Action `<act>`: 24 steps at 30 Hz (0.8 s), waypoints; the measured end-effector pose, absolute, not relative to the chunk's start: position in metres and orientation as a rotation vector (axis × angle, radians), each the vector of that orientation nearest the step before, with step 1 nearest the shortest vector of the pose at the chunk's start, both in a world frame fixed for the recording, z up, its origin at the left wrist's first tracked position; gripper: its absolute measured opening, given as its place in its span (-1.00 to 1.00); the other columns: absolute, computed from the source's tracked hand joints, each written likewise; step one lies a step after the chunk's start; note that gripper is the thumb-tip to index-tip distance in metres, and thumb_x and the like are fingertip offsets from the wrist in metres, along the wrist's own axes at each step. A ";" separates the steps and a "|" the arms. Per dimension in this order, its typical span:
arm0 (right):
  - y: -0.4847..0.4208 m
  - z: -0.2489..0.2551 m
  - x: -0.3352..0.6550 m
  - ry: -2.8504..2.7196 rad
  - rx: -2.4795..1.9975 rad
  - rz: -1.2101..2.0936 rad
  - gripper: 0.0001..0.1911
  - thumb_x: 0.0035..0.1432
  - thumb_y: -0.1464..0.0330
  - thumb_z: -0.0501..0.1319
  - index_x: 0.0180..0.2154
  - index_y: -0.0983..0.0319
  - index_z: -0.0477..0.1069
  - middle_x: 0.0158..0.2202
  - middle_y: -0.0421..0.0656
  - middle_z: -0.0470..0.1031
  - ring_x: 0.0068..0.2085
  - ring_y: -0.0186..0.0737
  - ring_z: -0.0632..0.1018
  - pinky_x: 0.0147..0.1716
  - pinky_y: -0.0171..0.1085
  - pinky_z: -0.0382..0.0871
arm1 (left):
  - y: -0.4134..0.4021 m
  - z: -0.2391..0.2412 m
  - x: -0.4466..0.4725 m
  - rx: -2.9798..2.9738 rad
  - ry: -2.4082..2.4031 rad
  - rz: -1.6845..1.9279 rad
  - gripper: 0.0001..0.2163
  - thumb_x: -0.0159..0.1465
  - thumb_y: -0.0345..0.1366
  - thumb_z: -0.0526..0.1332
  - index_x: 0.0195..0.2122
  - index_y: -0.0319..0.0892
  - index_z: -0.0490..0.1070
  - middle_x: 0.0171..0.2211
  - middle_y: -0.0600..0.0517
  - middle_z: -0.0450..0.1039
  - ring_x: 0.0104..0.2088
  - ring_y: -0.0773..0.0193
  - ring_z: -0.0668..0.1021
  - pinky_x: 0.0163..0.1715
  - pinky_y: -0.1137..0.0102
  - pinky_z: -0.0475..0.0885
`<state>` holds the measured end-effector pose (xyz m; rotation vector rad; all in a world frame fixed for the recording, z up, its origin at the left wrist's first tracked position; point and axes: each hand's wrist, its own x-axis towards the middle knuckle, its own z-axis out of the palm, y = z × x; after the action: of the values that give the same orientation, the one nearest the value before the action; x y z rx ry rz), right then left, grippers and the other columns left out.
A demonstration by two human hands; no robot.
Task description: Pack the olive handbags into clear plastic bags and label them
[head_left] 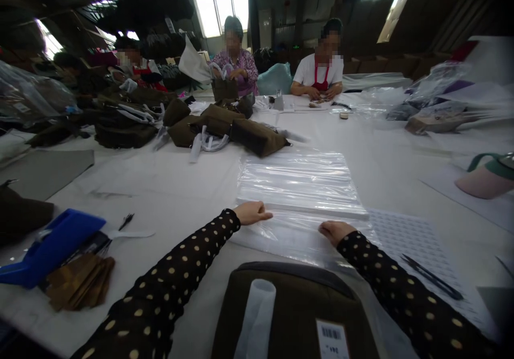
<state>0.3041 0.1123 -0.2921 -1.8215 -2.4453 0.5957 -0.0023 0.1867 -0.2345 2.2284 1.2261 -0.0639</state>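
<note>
A stack of transparent plastic bags (295, 179) lies flat on the white table in front of me. My left hand (254, 212) is closed at the left side of the top plastic bag (287, 237), with thumb and fingers pinched at its film. At the right side, my right hand (336, 232) has its fingers curled together on the same bag. Close to my body, below both hands, rests a dark olive fabric bag (297, 305) with a white wrapped strip (257, 316) and a barcode label (332, 339) on it.
Left of me are a blue plastic holder (64, 244) and brown tags (82, 281). Olive bags (257, 136) are piled beyond the plastic stack. To the right lie black tweezers (431, 277) on a printed sheet (413, 236) and a pink jug (485, 177). Several co-workers sit across the table.
</note>
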 end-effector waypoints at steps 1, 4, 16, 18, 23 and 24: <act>0.111 -0.286 0.306 -2.465 -1.790 0.601 -0.71 0.15 0.32 0.01 -0.27 0.22 0.48 -0.28 -0.06 0.52 -0.25 -0.08 0.53 -0.23 -0.15 0.37 | 0.178 -0.226 -0.006 2.240 1.201 -0.014 -0.65 0.13 -0.02 0.17 -0.25 -0.21 0.43 -0.26 -0.07 0.43 -0.23 0.16 0.47 -0.20 0.31 0.35; 0.089 -0.264 0.322 -2.328 -1.634 0.464 -0.68 0.12 0.22 0.06 -0.14 0.19 0.43 -0.18 -0.11 0.50 -0.17 -0.12 0.51 -0.16 -0.18 0.36 | 0.147 -0.202 -0.015 2.248 1.048 0.112 -0.72 0.11 -0.10 0.24 -0.22 -0.15 0.46 -0.20 -0.03 0.40 -0.20 0.25 0.46 -0.17 0.42 0.32; -0.040 -0.305 0.498 -1.452 -2.521 0.027 -0.42 -0.04 0.07 0.13 -0.09 0.34 0.38 -0.08 0.18 0.40 -0.23 0.12 0.49 -0.25 -0.03 0.32 | 0.090 -0.172 -0.013 2.360 0.481 0.123 -0.82 0.27 -0.31 0.07 -0.28 -0.13 0.46 -0.34 0.01 0.43 -0.33 0.33 0.47 -0.29 0.50 0.33; -0.036 -0.323 0.518 -1.420 -2.624 0.166 -0.37 -0.11 0.05 0.15 -0.12 0.40 0.40 -0.07 0.26 0.38 -0.14 0.21 0.46 -0.22 -0.01 0.29 | 0.086 -0.171 -0.010 2.500 0.475 0.080 -0.82 0.28 -0.34 0.01 -0.31 -0.17 0.40 -0.36 0.00 0.39 -0.34 0.31 0.44 -0.29 0.47 0.32; -0.025 -0.351 0.541 -1.338 -2.669 0.365 -0.55 -0.31 0.05 0.26 -0.41 0.27 0.49 -0.29 0.23 0.47 -0.33 0.16 0.50 -0.36 -0.01 0.28 | 0.079 -0.176 -0.006 2.506 0.650 0.102 -0.88 0.24 -0.46 -0.03 -0.31 -0.18 0.25 -0.34 0.01 0.31 -0.37 0.31 0.38 -0.34 0.45 0.31; -0.023 -0.353 0.544 -1.351 -2.652 0.359 -0.57 -0.34 0.05 0.27 -0.45 0.24 0.48 -0.33 0.20 0.47 -0.36 0.15 0.50 -0.39 0.00 0.28 | 0.080 -0.176 -0.006 2.463 0.709 0.139 -0.89 0.23 -0.47 -0.03 -0.31 -0.18 0.24 -0.34 0.01 0.31 -0.37 0.32 0.38 -0.34 0.45 0.31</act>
<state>0.5439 -0.0229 -0.3528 -2.6518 -1.3508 0.3589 -0.0061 0.0796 -0.1764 2.4634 0.7089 0.1394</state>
